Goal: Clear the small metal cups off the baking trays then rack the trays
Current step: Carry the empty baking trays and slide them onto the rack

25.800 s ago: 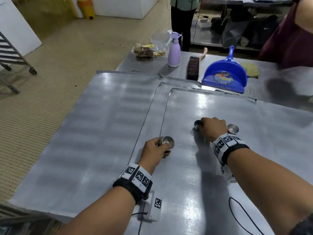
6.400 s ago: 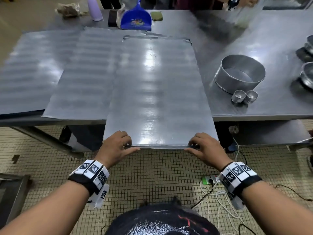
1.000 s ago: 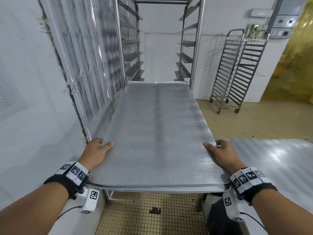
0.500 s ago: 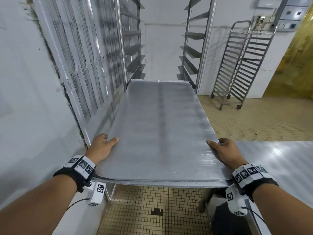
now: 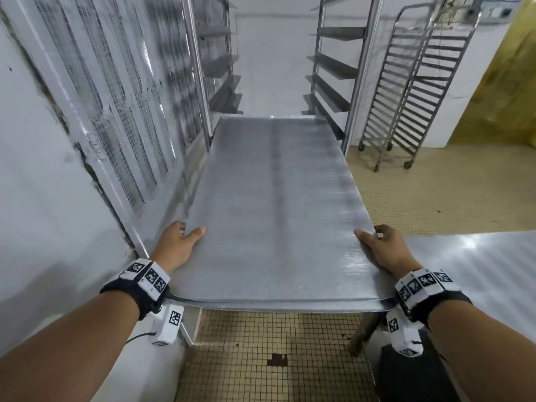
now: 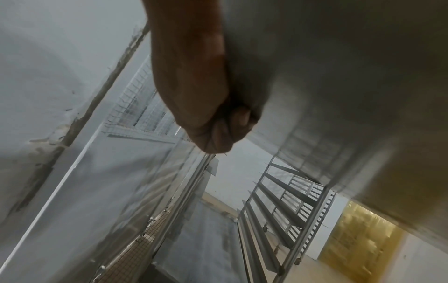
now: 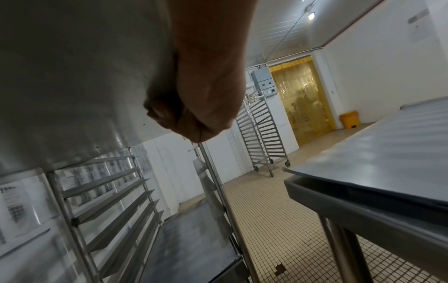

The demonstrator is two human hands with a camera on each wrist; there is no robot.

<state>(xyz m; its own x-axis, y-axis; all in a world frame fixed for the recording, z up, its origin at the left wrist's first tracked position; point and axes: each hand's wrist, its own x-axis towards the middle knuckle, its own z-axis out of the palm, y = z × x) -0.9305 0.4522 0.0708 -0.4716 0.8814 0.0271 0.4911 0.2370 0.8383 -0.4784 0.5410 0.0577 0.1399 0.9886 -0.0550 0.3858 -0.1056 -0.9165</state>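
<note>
Left hand and right hand each grip a side edge of the tray, far end between rack uprights.

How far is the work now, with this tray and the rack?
Done: the flat grey metal baking tray carries no cups. In hand: left hand and right hand grip its sides, far end between the tall steel rack's posts. Left: sliding it fully in; another tray lies on the table.

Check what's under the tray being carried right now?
Under the baking tray: curled fingers of the left hand and right hand, the rack with its empty rails, and tiled floor. The tray hides the rack's middle.
</note>
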